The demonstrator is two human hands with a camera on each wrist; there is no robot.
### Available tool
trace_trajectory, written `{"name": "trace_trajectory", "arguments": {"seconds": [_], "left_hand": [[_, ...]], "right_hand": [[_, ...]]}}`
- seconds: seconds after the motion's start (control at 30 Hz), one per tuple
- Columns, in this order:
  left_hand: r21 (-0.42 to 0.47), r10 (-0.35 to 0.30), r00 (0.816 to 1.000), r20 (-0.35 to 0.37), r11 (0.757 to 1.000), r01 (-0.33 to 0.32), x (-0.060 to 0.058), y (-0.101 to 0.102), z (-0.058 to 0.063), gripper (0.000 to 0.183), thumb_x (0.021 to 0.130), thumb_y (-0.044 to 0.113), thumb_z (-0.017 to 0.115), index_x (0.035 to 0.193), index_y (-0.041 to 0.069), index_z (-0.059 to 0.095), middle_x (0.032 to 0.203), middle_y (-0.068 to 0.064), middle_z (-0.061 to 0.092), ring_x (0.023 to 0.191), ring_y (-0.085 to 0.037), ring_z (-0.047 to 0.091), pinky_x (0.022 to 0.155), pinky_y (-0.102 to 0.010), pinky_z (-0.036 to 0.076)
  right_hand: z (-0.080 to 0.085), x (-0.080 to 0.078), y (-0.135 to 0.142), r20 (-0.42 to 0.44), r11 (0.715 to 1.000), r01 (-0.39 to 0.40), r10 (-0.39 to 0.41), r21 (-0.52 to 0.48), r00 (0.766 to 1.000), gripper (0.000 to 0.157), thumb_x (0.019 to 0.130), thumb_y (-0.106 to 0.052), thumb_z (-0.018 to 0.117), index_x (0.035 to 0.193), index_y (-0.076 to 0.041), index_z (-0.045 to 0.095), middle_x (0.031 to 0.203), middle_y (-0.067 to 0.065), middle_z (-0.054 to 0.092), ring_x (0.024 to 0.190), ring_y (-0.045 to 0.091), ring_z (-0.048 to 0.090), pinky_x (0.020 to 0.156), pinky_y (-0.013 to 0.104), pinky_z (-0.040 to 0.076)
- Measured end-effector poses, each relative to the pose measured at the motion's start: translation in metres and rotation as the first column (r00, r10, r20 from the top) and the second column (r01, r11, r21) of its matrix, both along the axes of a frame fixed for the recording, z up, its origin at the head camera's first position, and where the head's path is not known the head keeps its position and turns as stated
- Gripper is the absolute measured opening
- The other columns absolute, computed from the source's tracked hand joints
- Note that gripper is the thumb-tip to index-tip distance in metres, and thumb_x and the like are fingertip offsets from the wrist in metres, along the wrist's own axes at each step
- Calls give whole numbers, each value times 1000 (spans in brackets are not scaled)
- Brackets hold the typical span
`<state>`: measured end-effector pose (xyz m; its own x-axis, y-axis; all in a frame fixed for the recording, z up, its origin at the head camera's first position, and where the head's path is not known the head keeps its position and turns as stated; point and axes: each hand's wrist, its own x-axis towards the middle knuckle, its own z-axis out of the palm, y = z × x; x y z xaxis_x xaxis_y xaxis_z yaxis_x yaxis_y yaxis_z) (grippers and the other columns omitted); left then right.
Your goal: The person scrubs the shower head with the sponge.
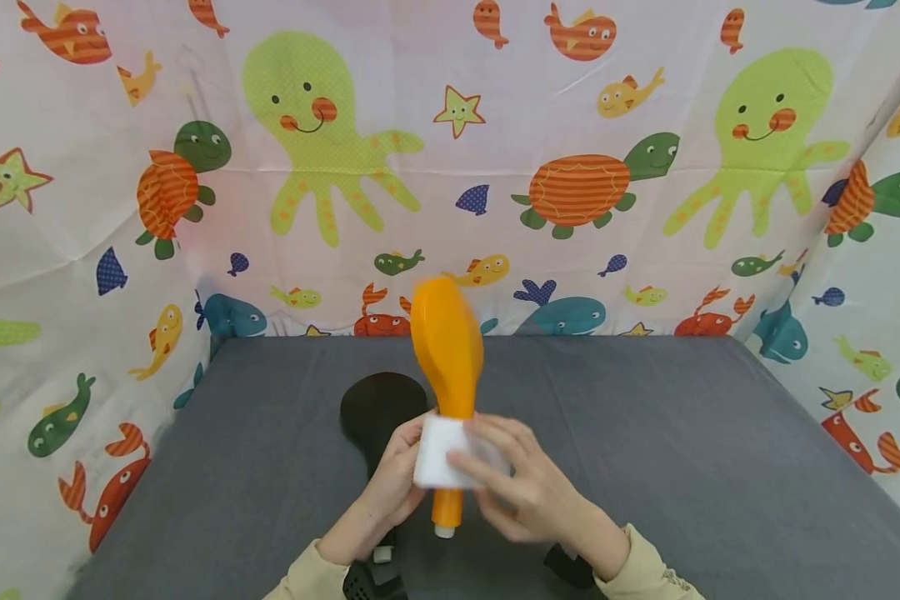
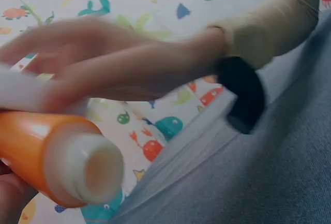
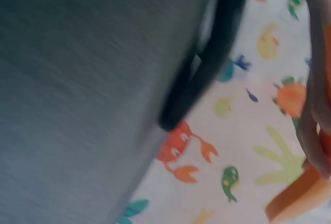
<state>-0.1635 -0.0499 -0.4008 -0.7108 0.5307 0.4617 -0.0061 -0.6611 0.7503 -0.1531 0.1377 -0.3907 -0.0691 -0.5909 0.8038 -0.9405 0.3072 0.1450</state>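
Observation:
An orange handheld shower head (image 1: 448, 350) stands upright before me, its handle ending in a hollow white fitting (image 2: 98, 175). My left hand (image 1: 397, 475) grips its handle from the left, mostly hidden behind a white sponge-like block (image 1: 438, 454). With its fingers on the block, my right hand (image 1: 525, 479) holds it against the front of the handle; the hand is blurred. Behind the left hand, on the table, lies a black shower head (image 1: 382, 408) with a white handle end (image 1: 382, 554). The left wrist view shows the block only as a pale blur.
A grey cloth-covered table (image 1: 645, 433) spreads under both hands. Behind it and at both sides hangs a white curtain (image 1: 420, 192) printed with sea animals. Black straps sit at the left wrist (image 1: 375, 583) and the right wrist (image 1: 570, 567).

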Motion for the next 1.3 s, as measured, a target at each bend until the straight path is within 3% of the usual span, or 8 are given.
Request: {"name": "trace_trajectory", "arguments": {"seconds": [0.13, 0.23, 0.43, 0.67, 0.8, 1.0, 1.13, 1.3], "left_hand": [[-40, -24, 1000, -8, 999, 24, 3, 3, 1, 36, 101, 0, 28, 130, 1, 49, 116, -7, 55, 98, -17, 56, 89, -33, 47], [-57, -37, 999, -24, 998, 36, 3, 3, 3, 37, 101, -1, 25, 132, -1, 46, 117, -8, 54, 99, -18, 56, 90, -36, 47], [-43, 43, 999, 0, 998, -43, 1, -4, 9, 35, 102, 9, 28, 128, 4, 51, 117, -6, 56, 100, -16, 56, 88, -29, 46], [-16, 41, 998, 51, 999, -41, -1, -6, 10, 37, 103, 12, 24, 131, 2, 46, 120, -8, 56, 93, -16, 59, 83, -29, 49], [-46, 52, 998, 21, 998, -51, 1, -3, 9, 31, 102, 13, 31, 126, 5, 50, 114, -5, 56, 96, -14, 57, 86, -28, 47], [-110, 45, 999, 5, 993, -45, 4, 1, 9, 31, 102, 7, 28, 123, 6, 52, 109, -3, 55, 94, -16, 55, 87, -31, 47], [-92, 79, 997, -23, 993, -81, 4, -3, 10, 30, 102, 7, 31, 119, 7, 55, 106, -2, 58, 91, -13, 56, 83, -27, 48], [-65, 100, 994, 36, 993, -97, 0, -8, 9, 30, 102, 10, 30, 121, 4, 52, 108, -6, 58, 88, -15, 60, 80, -27, 50]], "right_hand": [[13, -9, -2, 168, 968, 177, -147, -176, 975, 42, 95, -24, 50, 130, -1, 50, 131, 29, 36, 113, 37, 41, 90, 38, 42], [17, -9, -3, 214, 955, 196, -148, -223, 966, 44, 95, -26, 51, 132, -1, 48, 132, 29, 35, 112, 36, 41, 86, 36, 44], [1, 8, -6, 57, 998, 33, -30, -46, 998, 34, 92, -17, 49, 120, -2, 58, 126, 29, 44, 112, 40, 42, 97, 39, 37], [-14, 15, -4, 14, 977, -110, 110, 182, 994, 34, 88, -16, 50, 119, -6, 60, 127, 21, 48, 115, 32, 45, 96, 37, 40], [-1, 2, -5, -41, 1000, -10, 10, 21, 999, 32, 89, -17, 51, 117, -4, 60, 123, 27, 47, 111, 38, 45, 92, 42, 41], [18, -8, -7, 158, 963, 190, -160, -193, 974, 42, 95, -25, 50, 129, -1, 51, 131, 29, 36, 112, 37, 41, 85, 40, 44], [11, -1, -9, 90, 987, 89, -77, -136, 993, 37, 93, -21, 50, 123, 0, 56, 127, 31, 41, 111, 39, 42, 92, 41, 41], [-4, 10, -7, -24, 990, -116, 118, 86, 993, 33, 88, -14, 46, 117, -4, 60, 123, 27, 48, 112, 38, 45, 95, 40, 40]]}}
